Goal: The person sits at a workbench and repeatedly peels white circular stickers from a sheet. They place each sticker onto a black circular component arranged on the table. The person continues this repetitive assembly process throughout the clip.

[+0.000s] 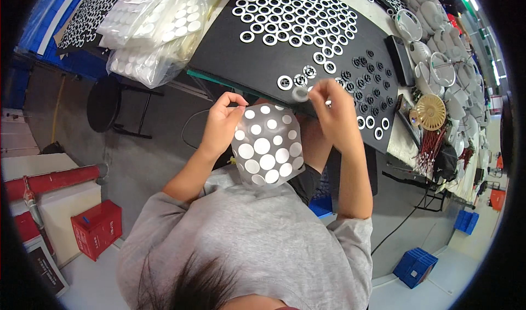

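Note:
My left hand [223, 122] pinches the upper left edge of a translucent sheet [255, 119] carrying white round stickers [262, 145] of several sizes. The sheet hangs over my lap, in front of the table edge. Above the near edge of the black table mat [235, 63], my right hand [334, 110] has its fingers closed. A round whitish piece [300, 94] shows at its fingertips, blurred, and seems to be held there. Close by lie white rings with black centres [285, 82]. To the right of that hand are several bare black round parts [375, 85].
Plastic bags of white round stickers [148, 41] lie at the left of the table. A black box [400, 61], a beige round grille [430, 113] and many white fan-like parts [438, 63] crowd the right. A black stool [104, 106] stands at the left.

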Available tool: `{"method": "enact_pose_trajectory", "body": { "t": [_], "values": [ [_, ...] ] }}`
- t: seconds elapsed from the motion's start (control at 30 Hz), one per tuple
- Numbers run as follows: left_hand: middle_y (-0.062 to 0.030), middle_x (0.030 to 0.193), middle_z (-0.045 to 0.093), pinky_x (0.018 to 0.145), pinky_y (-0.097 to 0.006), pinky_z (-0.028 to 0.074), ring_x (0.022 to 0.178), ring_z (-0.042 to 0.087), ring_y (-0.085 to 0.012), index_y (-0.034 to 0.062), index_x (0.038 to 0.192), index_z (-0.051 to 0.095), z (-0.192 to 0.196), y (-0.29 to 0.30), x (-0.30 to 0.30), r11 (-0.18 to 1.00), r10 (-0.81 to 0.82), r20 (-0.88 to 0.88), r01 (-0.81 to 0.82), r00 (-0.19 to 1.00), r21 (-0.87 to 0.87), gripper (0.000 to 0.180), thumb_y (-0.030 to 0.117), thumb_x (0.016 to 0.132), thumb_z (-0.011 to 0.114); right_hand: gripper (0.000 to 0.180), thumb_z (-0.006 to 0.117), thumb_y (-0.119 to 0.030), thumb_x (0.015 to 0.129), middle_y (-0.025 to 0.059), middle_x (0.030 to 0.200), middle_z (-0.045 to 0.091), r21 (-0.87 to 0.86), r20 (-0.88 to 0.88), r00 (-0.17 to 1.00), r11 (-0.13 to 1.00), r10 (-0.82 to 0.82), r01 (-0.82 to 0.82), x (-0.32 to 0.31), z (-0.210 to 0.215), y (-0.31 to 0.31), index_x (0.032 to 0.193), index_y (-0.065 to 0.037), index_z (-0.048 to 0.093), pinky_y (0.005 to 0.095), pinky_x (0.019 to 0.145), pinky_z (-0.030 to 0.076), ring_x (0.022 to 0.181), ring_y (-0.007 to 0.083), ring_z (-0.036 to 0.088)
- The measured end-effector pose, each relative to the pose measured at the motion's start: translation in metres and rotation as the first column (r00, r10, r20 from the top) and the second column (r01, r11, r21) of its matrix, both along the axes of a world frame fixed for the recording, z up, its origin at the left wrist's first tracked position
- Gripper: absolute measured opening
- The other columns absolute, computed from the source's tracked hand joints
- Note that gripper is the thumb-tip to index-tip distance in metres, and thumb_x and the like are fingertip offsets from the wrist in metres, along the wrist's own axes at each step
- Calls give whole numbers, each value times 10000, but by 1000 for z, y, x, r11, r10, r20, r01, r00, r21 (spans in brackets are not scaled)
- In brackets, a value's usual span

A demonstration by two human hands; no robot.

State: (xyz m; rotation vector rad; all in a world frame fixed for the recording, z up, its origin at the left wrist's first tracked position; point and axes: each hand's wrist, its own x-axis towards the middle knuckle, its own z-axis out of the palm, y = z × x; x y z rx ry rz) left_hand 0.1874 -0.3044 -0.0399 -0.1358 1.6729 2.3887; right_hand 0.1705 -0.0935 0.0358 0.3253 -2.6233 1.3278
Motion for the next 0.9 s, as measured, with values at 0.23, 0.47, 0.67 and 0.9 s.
{"method": "enact_pose_trajectory", "body": {
  "t": [0.23,0.47,0.67,0.9],
  "values": [
    [-46,700,591,506,-174,371,576,496,-29,31,937,465,-7,-8,2,999,-32,-26,32,999,-6,77,48,862,473,162,551,-124,786,193,711,597,235,190,980,972,-64,18,-43,-17,10,799,38,562,374,620,453,666,327,586],
    [-43,693,589,510,-174,377,578,501,-28,29,935,463,-8,-10,2,1000,-21,-30,21,999,0,74,46,863,468,184,561,-140,762,196,725,606,259,200,970,963,-135,80,-49,-25,10,792,42,566,371,628,460,678,329,596],
    [-48,708,594,513,-169,389,587,519,-33,31,934,463,-6,-9,1,999,-38,-23,38,999,30,73,43,862,470,183,557,-143,764,187,705,607,252,212,966,964,-145,89,-50,-25,12,798,37,570,366,615,460,662,317,601],
    [-48,726,595,516,-166,400,592,535,-47,39,938,475,-8,-11,2,997,-47,-30,49,998,57,93,70,858,510,154,551,-132,763,190,704,609,343,167,971,933,-172,107,-53,-27,11,779,21,560,381,620,463,667,331,599]
  ]
}}
